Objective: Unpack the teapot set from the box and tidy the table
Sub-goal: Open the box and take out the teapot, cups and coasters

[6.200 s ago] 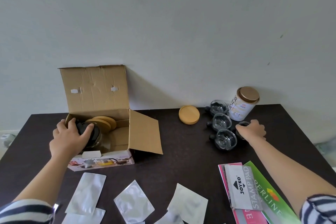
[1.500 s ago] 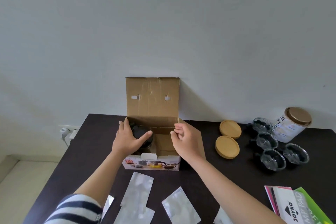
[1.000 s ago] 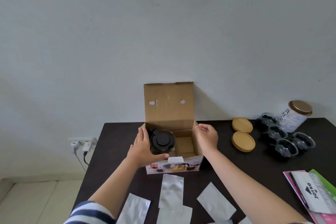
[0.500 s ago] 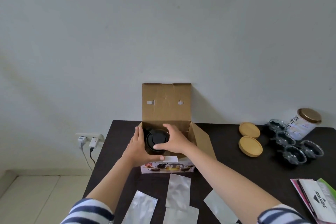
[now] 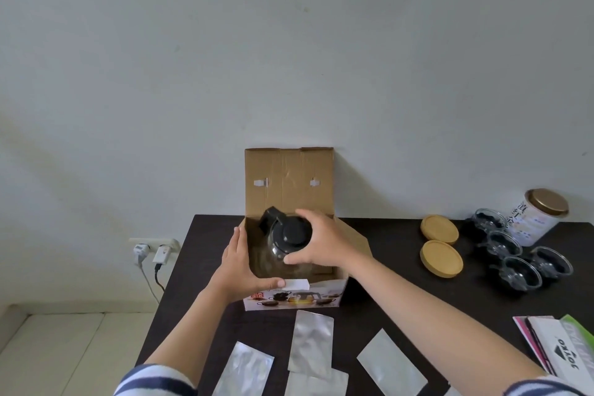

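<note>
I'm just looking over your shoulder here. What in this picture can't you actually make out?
Head view, the only one:
- Lower body of the teapot: hidden by the right hand gripping its lid and by the box walls.
- Box bottom: in shadow behind the teapot, anything left inside unseen.
- Booklets: cut off by the right edge.
- Print on the tin: too small to read.
- Foil pouches: the nearest cut off by the bottom edge.

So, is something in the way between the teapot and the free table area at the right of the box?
Partly. The right hand grips the teapot in the box, whose splayed right flap stands on that side. The two wooden lids lie further right.
</note>
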